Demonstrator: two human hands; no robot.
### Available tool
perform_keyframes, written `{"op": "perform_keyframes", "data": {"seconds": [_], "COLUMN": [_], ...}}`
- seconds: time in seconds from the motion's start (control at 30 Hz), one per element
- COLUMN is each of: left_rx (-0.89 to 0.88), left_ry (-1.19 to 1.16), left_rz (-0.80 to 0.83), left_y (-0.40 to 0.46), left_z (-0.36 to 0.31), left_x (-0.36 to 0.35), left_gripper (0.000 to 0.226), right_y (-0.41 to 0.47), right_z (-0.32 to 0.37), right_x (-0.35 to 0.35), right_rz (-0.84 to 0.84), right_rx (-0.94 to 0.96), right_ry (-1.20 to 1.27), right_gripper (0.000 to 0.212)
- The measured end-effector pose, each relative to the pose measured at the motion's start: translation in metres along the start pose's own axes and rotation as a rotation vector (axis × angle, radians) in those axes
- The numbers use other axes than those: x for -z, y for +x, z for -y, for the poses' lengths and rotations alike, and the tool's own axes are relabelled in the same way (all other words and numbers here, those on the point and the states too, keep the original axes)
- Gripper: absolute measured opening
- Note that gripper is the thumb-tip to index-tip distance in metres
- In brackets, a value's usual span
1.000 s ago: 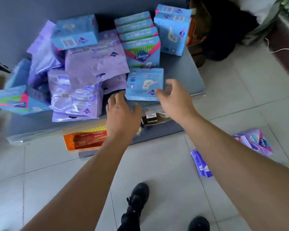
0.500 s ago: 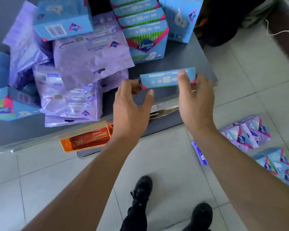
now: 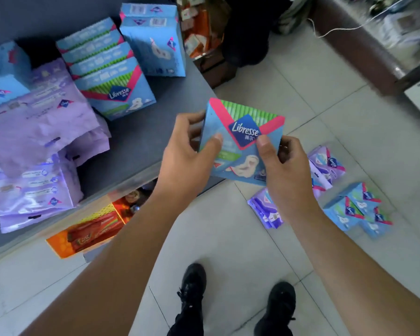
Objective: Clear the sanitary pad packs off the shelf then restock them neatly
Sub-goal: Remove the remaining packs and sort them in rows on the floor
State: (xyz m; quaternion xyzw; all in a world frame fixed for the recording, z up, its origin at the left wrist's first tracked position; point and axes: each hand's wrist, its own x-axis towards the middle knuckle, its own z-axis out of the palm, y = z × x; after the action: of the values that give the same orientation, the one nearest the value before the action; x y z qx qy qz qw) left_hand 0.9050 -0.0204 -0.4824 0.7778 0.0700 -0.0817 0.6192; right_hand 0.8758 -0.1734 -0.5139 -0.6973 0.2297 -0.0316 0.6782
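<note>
A blue Libresse pad pack (image 3: pixel 244 132) is held face up between both hands, over the right front corner of the grey shelf (image 3: pixel 141 144). My left hand (image 3: pixel 184 163) grips its left edge and my right hand (image 3: pixel 284 170) grips its lower right edge. On the shelf stand a row of blue Libresse packs (image 3: pixel 109 78), a taller blue pack (image 3: pixel 155 42) and a loose heap of purple packs (image 3: pixel 34 141). More purple packs (image 3: pixel 327 163) and blue packs (image 3: pixel 359 209) lie on the floor to the right.
An orange biscuit box (image 3: pixel 87 231) sits on the lower shelf under the grey one. My black shoes (image 3: pixel 233 299) stand on the pale tiled floor. A dark counter (image 3: pixel 364 52) with a white cable runs along the far right. Boxes and a dark bag sit beyond the shelf end.
The flat-lying blue pack was picked up from the shelf front with both hands, lifted off to the right and turned so its printed face shows. The camera view swung right.
</note>
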Motion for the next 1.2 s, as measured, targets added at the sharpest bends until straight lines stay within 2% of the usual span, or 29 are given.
{"op": "perform_keyframes", "data": {"seconds": [0.07, 0.2, 0.43, 0.5, 0.6, 0.8, 1.0, 1.2], "left_rx": [0.082, 0.138, 0.244, 0.292, 0.36, 0.415, 0.235, 0.09], "left_ry": [-0.009, -0.026, 0.005, 0.062, 0.13, 0.301, 0.58, 0.817], "left_rz": [0.055, 0.189, 0.551, 0.63, 0.709, 0.775, 0.77, 0.633], "left_y": [-0.002, -0.018, -0.063, -0.075, -0.09, -0.101, -0.069, 0.013], "left_z": [-0.001, 0.001, 0.009, 0.022, 0.047, 0.109, 0.191, 0.298], "left_x": [-0.019, -0.073, -0.249, -0.307, -0.391, -0.542, -0.646, -0.71], "left_gripper": [0.026, 0.031, 0.03, 0.035, 0.037, 0.033, 0.024, 0.027], "right_y": [-0.003, -0.022, -0.066, -0.068, -0.059, -0.025, 0.028, 0.097], "right_z": [-0.005, -0.021, -0.062, -0.087, -0.134, -0.233, -0.349, -0.47], "right_x": [0.027, 0.096, 0.268, 0.321, 0.399, 0.518, 0.588, 0.619], "right_rz": [0.011, 0.017, -0.337, -0.406, -0.458, -0.555, -0.715, -0.779], "right_rx": [-0.099, -0.255, -0.406, -0.451, -0.518, -0.59, -0.639, -0.657], "right_ry": [0.047, 0.139, 0.192, 0.207, 0.24, 0.319, 0.279, 0.157], "right_gripper": [0.027, 0.039, 0.031, 0.023, 0.022, 0.02, 0.023, 0.029]}}
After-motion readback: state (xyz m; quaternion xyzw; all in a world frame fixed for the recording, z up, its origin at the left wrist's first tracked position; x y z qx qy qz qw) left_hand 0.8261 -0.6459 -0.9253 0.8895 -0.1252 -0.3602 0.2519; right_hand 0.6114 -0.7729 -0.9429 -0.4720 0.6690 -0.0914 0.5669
